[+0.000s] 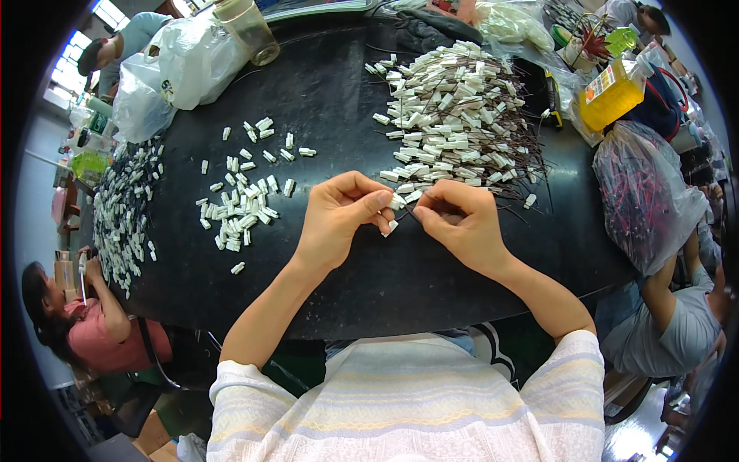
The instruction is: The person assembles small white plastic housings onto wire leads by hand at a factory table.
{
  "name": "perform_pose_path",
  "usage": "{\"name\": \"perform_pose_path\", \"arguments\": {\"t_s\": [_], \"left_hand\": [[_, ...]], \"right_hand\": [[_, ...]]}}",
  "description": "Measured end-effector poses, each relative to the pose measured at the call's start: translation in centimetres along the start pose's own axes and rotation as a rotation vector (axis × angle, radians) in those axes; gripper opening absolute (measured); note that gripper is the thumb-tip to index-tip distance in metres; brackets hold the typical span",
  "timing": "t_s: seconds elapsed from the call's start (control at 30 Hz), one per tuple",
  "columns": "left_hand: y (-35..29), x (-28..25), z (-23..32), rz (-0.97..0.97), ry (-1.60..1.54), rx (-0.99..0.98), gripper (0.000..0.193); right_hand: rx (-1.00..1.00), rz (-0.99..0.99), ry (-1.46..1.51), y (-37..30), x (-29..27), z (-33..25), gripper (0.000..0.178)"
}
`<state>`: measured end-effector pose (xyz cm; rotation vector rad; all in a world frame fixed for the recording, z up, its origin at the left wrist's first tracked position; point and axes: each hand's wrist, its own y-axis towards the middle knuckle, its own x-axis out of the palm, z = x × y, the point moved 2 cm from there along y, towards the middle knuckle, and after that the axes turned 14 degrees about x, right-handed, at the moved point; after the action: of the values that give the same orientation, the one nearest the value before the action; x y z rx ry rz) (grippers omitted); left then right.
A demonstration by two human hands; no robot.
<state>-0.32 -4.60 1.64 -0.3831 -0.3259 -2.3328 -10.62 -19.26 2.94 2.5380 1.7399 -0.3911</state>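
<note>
My left hand (336,214) pinches a small white plastic connector (398,202) between thumb and forefinger. A second white connector (391,228) shows just below its fingertips; whether those fingers hold it I cannot tell. Close by on the right, my right hand (468,225) is closed in a pinch on a thin dark wire (410,209) that runs toward the connector. Beyond both hands rises a large heap of white connectors (454,115) with dark brown wires. Loose white connectors (245,206), with no wires visible on them, lie scattered left of my left hand.
Another heap of wired connectors (123,215) covers the black table's (323,308) left end, beside a seated person in pink. Plastic bags (192,65) and a clear jar (250,35) stand back left. At right are a yellow-liquid bottle (612,96), a cutter knife (553,100) and a filled bag (643,192).
</note>
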Motion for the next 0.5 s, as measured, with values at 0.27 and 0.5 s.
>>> {"name": "perform_pose_path", "arguments": {"t_s": [0.27, 0.5], "left_hand": [[-0.5, 1.4, -0.8, -0.024, 0.091, 0.029, 0.011], [-0.5, 1.4, -0.7, 0.087, -0.113, -0.029, 0.012]], "right_hand": [[-0.146, -0.028, -0.037, 0.1, 0.0, -0.2, 0.007], [0.041, -0.050, 0.107, -0.3, -0.5, -0.2, 0.004]]}}
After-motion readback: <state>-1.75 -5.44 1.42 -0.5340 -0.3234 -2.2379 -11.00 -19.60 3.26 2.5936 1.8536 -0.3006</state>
